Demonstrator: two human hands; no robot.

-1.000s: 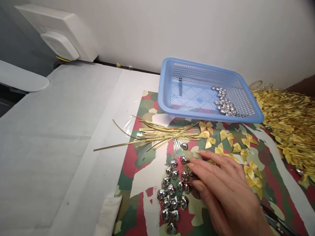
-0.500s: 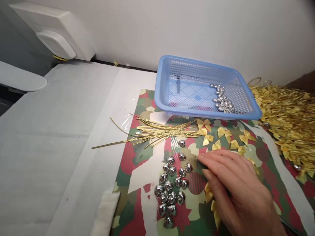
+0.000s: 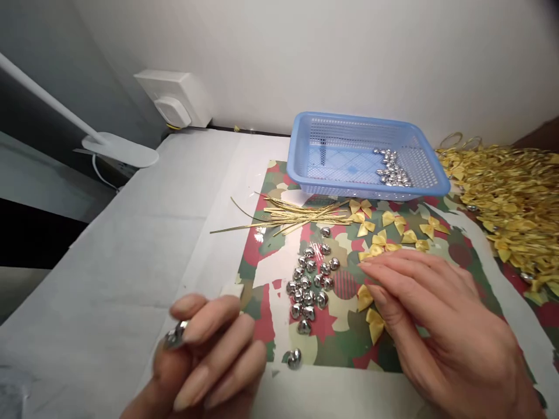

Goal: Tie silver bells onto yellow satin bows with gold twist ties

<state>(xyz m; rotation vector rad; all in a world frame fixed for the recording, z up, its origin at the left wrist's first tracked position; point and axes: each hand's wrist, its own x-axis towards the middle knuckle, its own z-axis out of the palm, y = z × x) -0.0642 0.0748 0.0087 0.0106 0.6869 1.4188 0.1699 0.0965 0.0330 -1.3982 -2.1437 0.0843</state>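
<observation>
Left hand [image 3: 213,352] — thumb and finger pinching a silver bell [image 3: 176,335], near left | right hand [image 3: 441,320] — over yellow bows [image 3: 374,323], fingertips nearly together, grip unclear

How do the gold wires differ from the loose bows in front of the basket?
The wires are long and thin; the bows are short with broad loops. The wires lie crossed in one bundle; the bows are more spread out. Some wires reach past the patterned sheet, while the bows lie within it. Both look golden.
</observation>
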